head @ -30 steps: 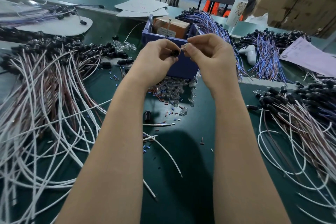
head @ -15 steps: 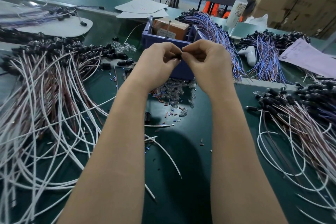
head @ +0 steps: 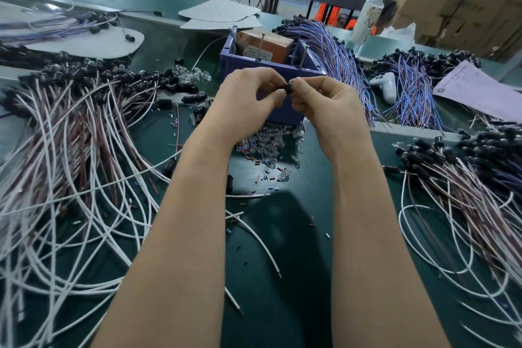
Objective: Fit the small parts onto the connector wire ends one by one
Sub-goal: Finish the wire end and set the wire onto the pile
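Black connector part in the pinch of left hand and right hand, brown box label illegible.

The head camera looks forward and down across the table. The left hand and right hand sit close, centred

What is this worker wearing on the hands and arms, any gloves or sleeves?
The left hand and right hand are bare, with no gloves, rings or watch, and both forearms are uncovered down to the picture's lower edge; no sleeve comes into view.
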`<move>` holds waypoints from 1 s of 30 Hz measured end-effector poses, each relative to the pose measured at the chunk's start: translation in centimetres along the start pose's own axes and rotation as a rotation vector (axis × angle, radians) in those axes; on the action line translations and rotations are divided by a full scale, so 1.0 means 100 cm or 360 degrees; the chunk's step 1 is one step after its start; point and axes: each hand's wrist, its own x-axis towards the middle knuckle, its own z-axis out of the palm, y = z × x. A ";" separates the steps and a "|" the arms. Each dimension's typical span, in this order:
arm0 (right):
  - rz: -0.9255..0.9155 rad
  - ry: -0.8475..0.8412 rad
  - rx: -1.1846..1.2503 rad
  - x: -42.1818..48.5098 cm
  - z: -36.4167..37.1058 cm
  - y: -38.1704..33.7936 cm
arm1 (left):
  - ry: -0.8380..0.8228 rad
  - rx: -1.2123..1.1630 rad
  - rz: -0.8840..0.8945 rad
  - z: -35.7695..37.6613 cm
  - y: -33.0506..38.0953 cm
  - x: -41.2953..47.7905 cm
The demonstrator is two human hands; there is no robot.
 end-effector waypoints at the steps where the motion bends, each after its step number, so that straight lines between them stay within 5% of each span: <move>1: 0.0014 -0.0007 0.0003 0.000 0.001 0.002 | -0.0003 0.0027 0.0000 0.000 0.000 0.000; 12: 0.0217 -0.0032 0.0376 0.000 0.003 0.009 | -0.0029 -0.0017 -0.0120 0.005 -0.002 0.002; 21: 0.0137 -0.0097 0.0196 0.001 0.001 0.014 | -0.0087 -0.0107 -0.0163 0.009 -0.007 0.003; 30: 0.0464 -0.0196 0.0626 0.002 -0.003 0.020 | -0.0176 -0.0123 -0.0123 0.011 -0.010 0.002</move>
